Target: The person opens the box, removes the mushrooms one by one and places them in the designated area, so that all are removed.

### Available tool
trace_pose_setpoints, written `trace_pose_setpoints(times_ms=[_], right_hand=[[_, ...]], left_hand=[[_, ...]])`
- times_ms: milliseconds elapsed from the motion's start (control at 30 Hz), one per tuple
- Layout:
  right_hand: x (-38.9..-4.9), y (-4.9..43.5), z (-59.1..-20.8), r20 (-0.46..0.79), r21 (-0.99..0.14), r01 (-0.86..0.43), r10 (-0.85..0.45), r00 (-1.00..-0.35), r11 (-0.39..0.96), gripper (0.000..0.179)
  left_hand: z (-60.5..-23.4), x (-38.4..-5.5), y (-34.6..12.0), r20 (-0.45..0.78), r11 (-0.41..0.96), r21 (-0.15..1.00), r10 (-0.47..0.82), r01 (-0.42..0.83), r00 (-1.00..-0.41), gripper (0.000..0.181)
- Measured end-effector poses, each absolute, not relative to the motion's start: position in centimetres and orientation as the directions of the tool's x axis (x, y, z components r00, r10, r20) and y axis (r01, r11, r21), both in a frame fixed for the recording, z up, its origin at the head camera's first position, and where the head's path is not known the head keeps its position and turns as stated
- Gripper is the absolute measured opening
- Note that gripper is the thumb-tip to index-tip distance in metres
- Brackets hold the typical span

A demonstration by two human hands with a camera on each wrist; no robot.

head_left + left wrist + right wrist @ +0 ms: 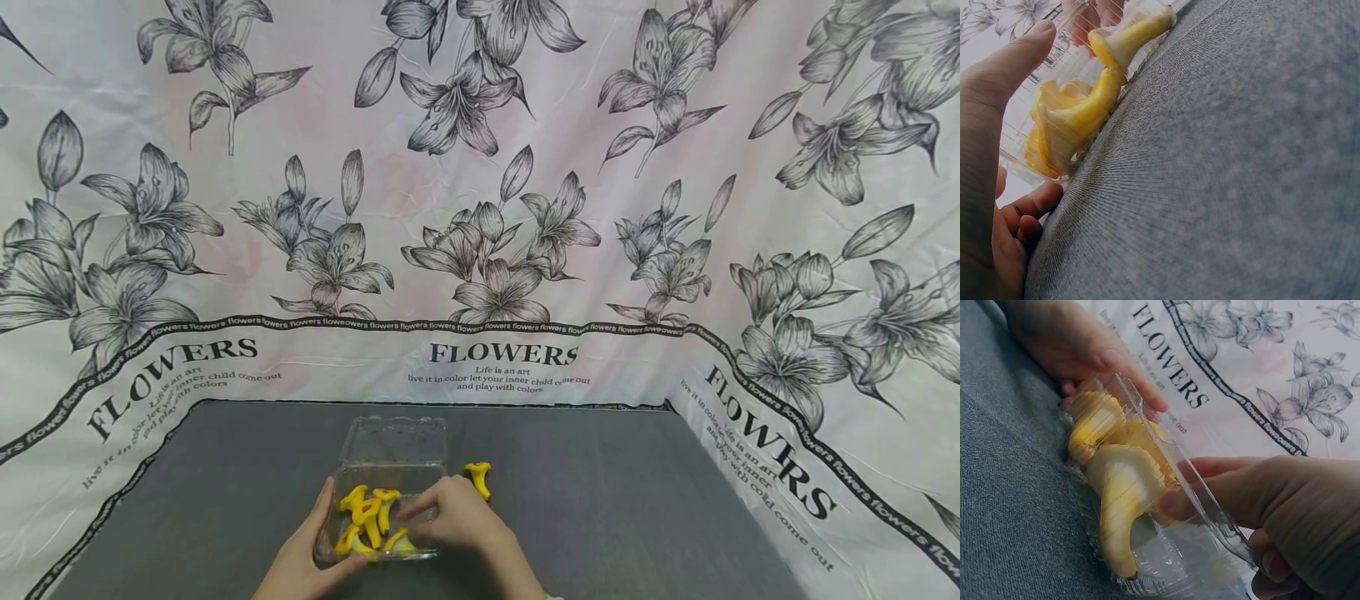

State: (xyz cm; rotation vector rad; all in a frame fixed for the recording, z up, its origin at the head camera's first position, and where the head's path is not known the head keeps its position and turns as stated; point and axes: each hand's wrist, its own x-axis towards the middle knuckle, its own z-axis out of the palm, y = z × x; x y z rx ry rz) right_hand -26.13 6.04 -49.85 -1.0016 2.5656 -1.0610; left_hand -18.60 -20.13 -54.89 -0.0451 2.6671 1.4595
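A clear plastic clamshell box (pixel 393 479) stands on the grey surface with its lid raised at the back. Inside lie several yellow chanterelle mushrooms (pixel 367 515), some upright and some on their sides. The left hand (pixel 307 542) grips the box at its left front corner, thumb along the front and fingers on the side. Over the right part of the box, the right hand (pixel 457 512) reaches in with thumb and forefinger parted beside a mushroom (pixel 1124 494); nothing shows between them. Its other fingers are curled outside the wall in the right wrist view.
One more yellow mushroom (pixel 478 479) stands outside the box, just beyond the right hand. The grey cloth-like surface (pixel 600 500) extends to both sides. A white flower-printed sheet (pixel 510 367) hangs around its back and sides.
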Motion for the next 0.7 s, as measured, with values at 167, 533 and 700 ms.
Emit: trace_pose_setpoints(times_ms=[167, 533, 700], right_hand=[[-25.82, 5.74, -49.66, 0.055, -0.593, -0.549, -0.650, -0.758, 0.589, 0.019], [-25.61, 5.21, -49.46, 0.083, -0.450, -0.625, -0.667, -0.741, 0.638, 0.012], [-25.55, 5.21, -49.44, 0.079, -0.430, -0.628, -0.667, -0.741, 0.648, 0.013]], left_hand=[[-54.97, -18.57, -20.16, -0.091, 0.531, 0.845, 0.029, -0.062, -0.995, 0.119], [-55.10, -18.69, -20.28, -0.093, 0.538, 0.841, 0.029, -0.063, -0.995, 0.119], [-55.08, -18.69, -20.31, -0.090, 0.537, 0.842, 0.035, -0.057, -0.995, 0.119]])
